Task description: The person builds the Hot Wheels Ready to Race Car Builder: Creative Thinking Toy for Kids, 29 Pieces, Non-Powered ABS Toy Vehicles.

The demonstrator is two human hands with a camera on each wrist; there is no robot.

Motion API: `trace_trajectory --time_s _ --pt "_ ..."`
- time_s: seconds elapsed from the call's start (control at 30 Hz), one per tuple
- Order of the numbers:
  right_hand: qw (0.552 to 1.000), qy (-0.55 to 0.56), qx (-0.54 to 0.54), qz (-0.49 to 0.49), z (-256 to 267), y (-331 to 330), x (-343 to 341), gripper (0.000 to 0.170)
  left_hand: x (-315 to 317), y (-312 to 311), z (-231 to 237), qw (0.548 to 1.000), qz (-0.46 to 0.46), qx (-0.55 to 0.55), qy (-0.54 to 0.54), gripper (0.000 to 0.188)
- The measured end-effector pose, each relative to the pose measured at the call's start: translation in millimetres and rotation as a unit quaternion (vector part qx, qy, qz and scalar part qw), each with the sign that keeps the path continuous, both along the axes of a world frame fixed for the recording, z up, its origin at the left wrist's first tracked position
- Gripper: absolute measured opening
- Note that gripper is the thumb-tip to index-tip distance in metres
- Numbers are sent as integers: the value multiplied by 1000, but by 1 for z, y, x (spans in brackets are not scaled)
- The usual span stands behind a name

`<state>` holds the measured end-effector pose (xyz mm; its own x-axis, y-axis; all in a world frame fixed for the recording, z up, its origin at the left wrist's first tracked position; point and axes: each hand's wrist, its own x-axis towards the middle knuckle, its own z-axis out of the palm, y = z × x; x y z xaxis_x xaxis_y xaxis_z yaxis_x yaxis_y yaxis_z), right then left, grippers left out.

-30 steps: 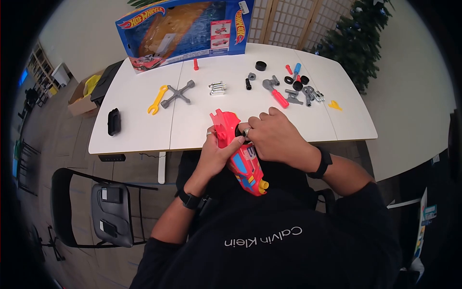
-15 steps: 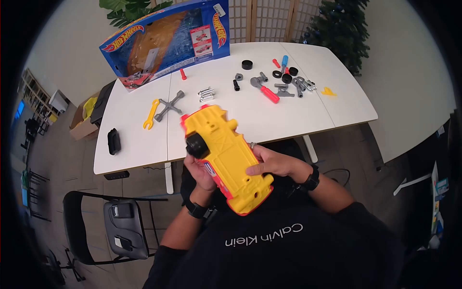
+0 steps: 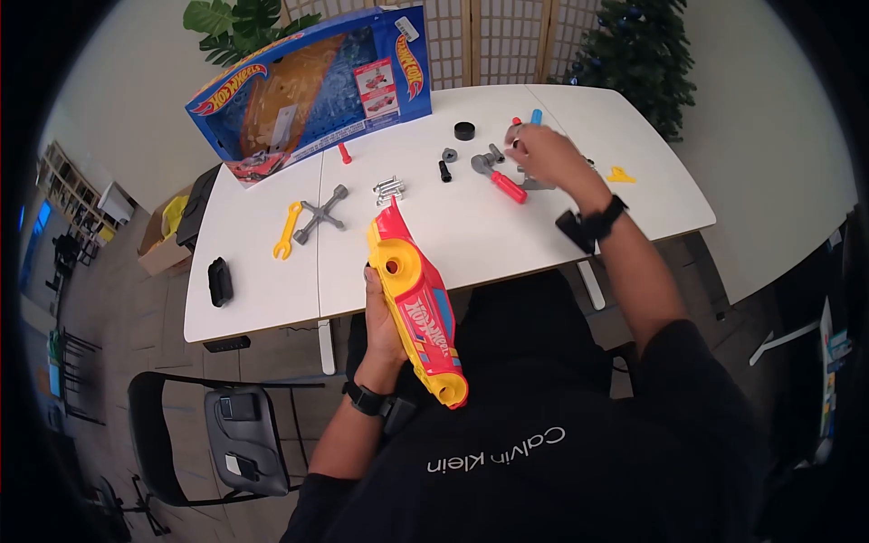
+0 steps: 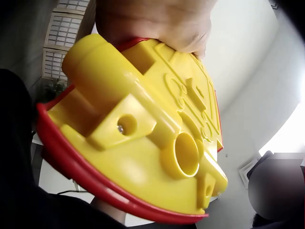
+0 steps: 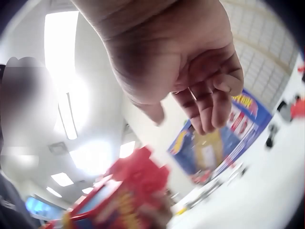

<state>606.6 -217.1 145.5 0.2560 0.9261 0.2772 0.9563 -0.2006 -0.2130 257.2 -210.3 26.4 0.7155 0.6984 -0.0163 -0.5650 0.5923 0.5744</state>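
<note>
My left hand (image 3: 385, 326) grips a red and yellow toy car (image 3: 433, 321) from its left side, above my lap at the table's front edge. The car stands on edge, its printed side up, with bare axle holes in the yellow wheel wells. Its yellow underside (image 4: 138, 167) fills the left wrist view. My right hand (image 3: 550, 161) is over the loose parts at the table's right, blurred, with fingers loosely bent. In the right wrist view nothing shows in its grasp. Close by it lie a toy tool with a red handle (image 3: 509, 187) and a blue-handled tool (image 3: 536, 118).
On the white table (image 3: 453, 235) lie a black wheel (image 3: 464, 131), a black bolt (image 3: 444, 172), silver screws (image 3: 389, 190), a grey cross wrench (image 3: 320, 215), a yellow wrench (image 3: 288, 231) and a black case (image 3: 220, 281). A Hot Wheels box (image 3: 308, 90) stands at the back left.
The car has turned from its yellow underside to its printed side. My right hand has left the car and moved up and right over the parts; my left hand keeps hold of the car.
</note>
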Motion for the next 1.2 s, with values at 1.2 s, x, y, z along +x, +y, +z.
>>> trace_trajectory --time_s 1.2 --pt "910 85 124 387 16 -44 -162 60 4 8 -16 987 68 147 19 69"
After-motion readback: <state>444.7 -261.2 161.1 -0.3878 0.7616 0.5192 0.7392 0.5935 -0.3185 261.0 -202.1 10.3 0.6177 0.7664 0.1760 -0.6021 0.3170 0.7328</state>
